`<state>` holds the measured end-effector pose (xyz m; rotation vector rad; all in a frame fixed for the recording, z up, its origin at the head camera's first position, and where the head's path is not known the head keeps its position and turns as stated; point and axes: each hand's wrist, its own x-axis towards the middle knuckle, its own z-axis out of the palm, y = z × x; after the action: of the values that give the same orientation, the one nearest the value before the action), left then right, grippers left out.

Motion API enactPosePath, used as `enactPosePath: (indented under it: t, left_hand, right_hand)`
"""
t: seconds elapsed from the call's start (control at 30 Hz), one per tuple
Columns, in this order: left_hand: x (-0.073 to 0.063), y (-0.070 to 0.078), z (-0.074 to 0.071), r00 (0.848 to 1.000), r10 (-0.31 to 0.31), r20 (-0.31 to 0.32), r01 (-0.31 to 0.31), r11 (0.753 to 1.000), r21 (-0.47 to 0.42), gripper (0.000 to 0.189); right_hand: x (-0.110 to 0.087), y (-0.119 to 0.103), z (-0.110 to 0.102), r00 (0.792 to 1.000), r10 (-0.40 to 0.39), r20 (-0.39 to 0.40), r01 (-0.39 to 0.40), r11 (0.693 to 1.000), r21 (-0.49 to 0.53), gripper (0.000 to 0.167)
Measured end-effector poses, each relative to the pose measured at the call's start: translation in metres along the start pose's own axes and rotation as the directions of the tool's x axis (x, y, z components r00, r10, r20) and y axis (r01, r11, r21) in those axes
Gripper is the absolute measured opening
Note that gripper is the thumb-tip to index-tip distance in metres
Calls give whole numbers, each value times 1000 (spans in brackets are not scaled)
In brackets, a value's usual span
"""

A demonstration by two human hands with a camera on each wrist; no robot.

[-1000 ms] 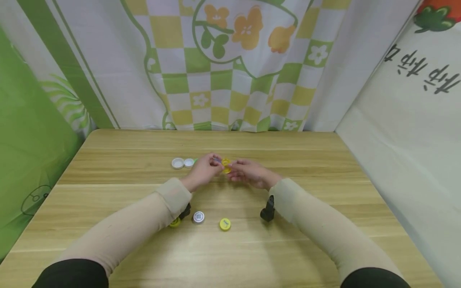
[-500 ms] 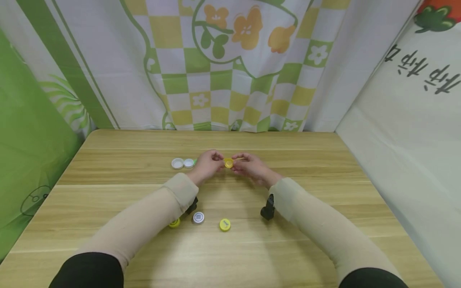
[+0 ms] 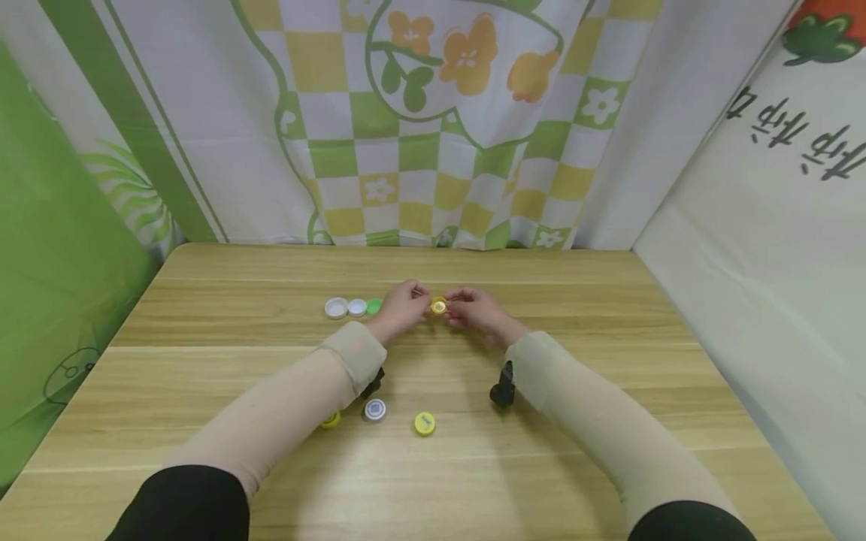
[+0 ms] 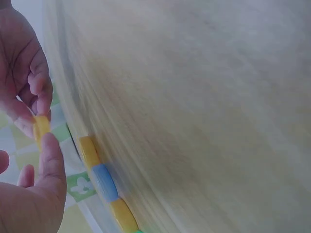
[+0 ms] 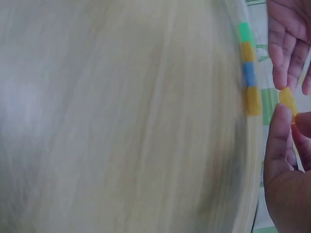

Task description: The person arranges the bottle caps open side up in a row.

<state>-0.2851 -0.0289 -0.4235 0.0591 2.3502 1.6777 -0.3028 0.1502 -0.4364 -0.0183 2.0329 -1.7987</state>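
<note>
Above the far part of the table, a yellow bottle cap (image 3: 439,306) is held up between both hands, its hollow side showing in the head view. The left hand (image 3: 404,306) pinches one edge of the cap and the right hand (image 3: 479,312) pinches the opposite edge. Fingertips of both hands meet around the cap (image 5: 287,103) in the right wrist view. Below it stands a row of touching caps: a green cap (image 5: 246,34), a yellow cap (image 5: 248,51), a blue cap (image 5: 250,74) and an end yellow cap (image 5: 253,101). The left hand hides part of this row from the head camera.
The row's left end has a large white cap (image 3: 336,308) and a smaller white cap (image 3: 357,307). Nearer lie a white printed cap (image 3: 375,410), a yellow printed cap (image 3: 425,424) and another yellow cap (image 3: 330,421) partly behind the left sleeve. A curtain hangs behind the table (image 3: 575,285).
The left hand has moved right, uncovering more of the green cap. The yellow cap between the hands has also shifted slightly right and turned its hollow side toward the head camera.
</note>
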Motion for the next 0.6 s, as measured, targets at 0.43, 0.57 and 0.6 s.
enactPosePath:
  t: [0.43, 0.57, 0.6]
  left_hand:
    - [6, 3, 5, 996, -86, 40, 89, 991, -101, 34]
    - [7, 5, 7, 994, -95, 61, 102, 986, -132, 35]
    - [7, 5, 7, 993, -97, 68, 106, 983, -149, 35]
  right_hand:
    - [12, 4, 0, 997, 6, -77, -12, 997, -74, 31]
    - [14, 6, -3, 997, 11, -79, -17, 997, -74, 30]
    - [14, 7, -3, 997, 13, -82, -19, 997, -70, 30]
